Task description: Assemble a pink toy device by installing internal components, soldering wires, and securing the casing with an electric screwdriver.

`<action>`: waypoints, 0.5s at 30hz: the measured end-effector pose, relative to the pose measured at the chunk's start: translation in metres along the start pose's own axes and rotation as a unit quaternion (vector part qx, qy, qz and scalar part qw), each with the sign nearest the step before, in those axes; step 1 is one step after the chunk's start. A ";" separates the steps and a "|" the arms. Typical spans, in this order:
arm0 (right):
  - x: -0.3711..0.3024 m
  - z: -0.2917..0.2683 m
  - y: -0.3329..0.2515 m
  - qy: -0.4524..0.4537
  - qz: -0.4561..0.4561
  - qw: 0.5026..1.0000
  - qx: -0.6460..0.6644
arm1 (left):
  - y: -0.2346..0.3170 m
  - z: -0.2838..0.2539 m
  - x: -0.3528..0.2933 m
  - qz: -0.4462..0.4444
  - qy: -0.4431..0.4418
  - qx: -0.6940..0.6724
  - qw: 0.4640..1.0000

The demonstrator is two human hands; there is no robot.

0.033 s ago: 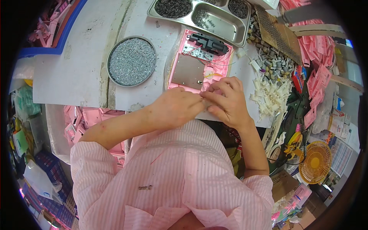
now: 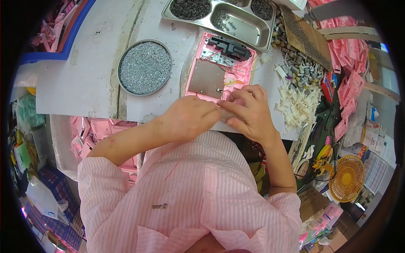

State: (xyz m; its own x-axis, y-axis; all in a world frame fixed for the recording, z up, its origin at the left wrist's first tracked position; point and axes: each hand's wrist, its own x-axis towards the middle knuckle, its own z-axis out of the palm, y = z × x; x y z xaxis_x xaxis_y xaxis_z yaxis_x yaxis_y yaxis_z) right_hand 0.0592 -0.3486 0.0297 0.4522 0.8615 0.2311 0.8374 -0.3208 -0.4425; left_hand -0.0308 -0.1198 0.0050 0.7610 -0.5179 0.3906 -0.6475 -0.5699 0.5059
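A pink plastic casing [image 2: 202,96] lies at the table's near edge, with a black module [image 2: 230,48], a grey-brown metal plate [image 2: 206,78] and thin wires inside. At its near side my two hands meet fingertip to fingertip. My left hand [image 2: 192,117] is closed in a pinch, seen from its back; a bit of red shows at the fingertips. A thin red wire [image 2: 175,165] runs from beneath that hand down over my shirt. My right hand [image 2: 249,111] has bent fingers pinched over the casing's near right corner; what they hold is hidden.
Left of the casing stands a round tray [image 2: 145,68] full of small screws. A steel compartment tray [image 2: 265,36] with springs sits behind. To the right are heaps of small metal parts [image 2: 297,67] and white plastic pieces [image 2: 297,105]. Pink parts [image 2: 103,130] fill a container below left.
My left hand and the fingertips of my right hand have shifted slightly left. More of the red wire shows over my shirt. The casing stays put.
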 end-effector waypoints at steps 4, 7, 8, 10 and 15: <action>0.012 -0.002 -0.018 -0.014 0.032 0.999 -0.028 | -0.009 -0.013 -0.027 -0.093 0.109 0.008 0.990; 0.021 0.007 -0.028 0.042 0.034 0.998 -0.023 | -0.014 -0.024 -0.037 -0.188 0.123 0.025 0.974; 0.023 0.018 -0.034 0.065 0.032 0.997 -0.025 | -0.015 -0.026 -0.041 -0.205 0.106 0.041 0.972; 0.031 0.034 -0.043 0.096 0.032 0.994 -0.036 | -0.016 -0.031 -0.049 -0.239 0.069 0.079 0.965; 0.046 0.053 -0.058 0.103 0.044 0.991 -0.067 | 0.003 -0.016 -0.065 -0.260 0.039 0.083 0.961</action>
State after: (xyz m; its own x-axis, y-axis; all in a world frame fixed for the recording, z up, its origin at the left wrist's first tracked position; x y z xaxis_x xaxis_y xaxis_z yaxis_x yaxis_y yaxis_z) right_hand 0.0156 -0.2693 0.0195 0.5672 0.7332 0.3750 0.8188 -0.4530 -0.3526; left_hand -0.0815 -0.0781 -0.0065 0.9798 -0.0900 0.1783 -0.1717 -0.8360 0.5211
